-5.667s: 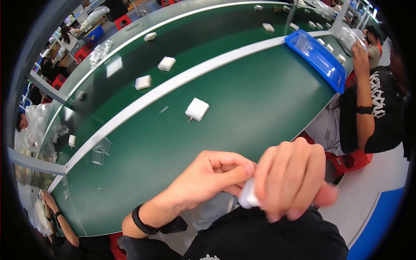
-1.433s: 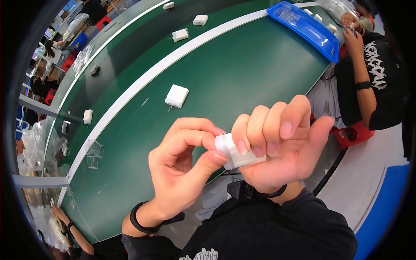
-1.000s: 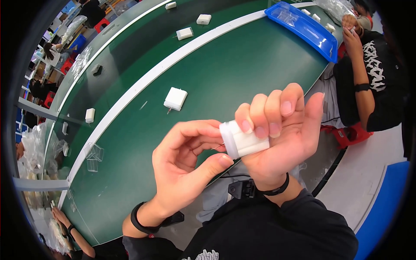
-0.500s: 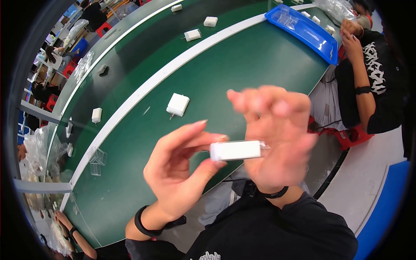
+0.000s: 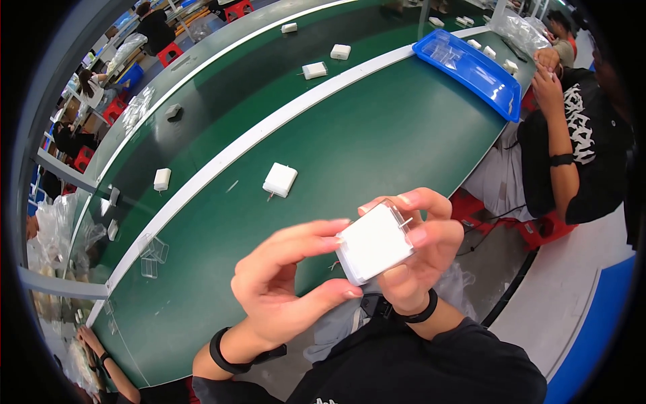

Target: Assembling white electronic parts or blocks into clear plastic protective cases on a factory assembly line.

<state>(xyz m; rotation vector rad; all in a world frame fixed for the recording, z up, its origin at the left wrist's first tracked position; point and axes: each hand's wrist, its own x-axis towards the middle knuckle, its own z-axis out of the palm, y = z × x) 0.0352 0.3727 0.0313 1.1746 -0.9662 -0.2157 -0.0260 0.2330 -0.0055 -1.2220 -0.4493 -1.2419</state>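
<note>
In front of my body I hold a white power adapter [image 5: 375,246] with metal prongs and a clear plastic cover over its prong end. Its broad white face is turned up toward me. My right hand [image 5: 427,259] is closed round the clear-covered end, thumb below and fingers above. My left hand [image 5: 286,276] pinches the opposite side, fingertips at the upper left edge and thumb at the lower corner. Beyond my hands, another white adapter [image 5: 280,180] lies on the green table [image 5: 222,269], a prong pointing toward me.
A blue tray [image 5: 471,74] with clear plastic pieces sits at the far right. Clear plastic covers [image 5: 153,256] lie at left. Past the white divider strip [image 5: 269,121], several adapters [image 5: 314,71] rest on a dark green belt. A co-worker's hands [image 5: 548,71] are at the right.
My right hand has come down and closed on the adapter's covered end. The adapter has turned from its narrow side to its broad face. My left hand stays on it.
</note>
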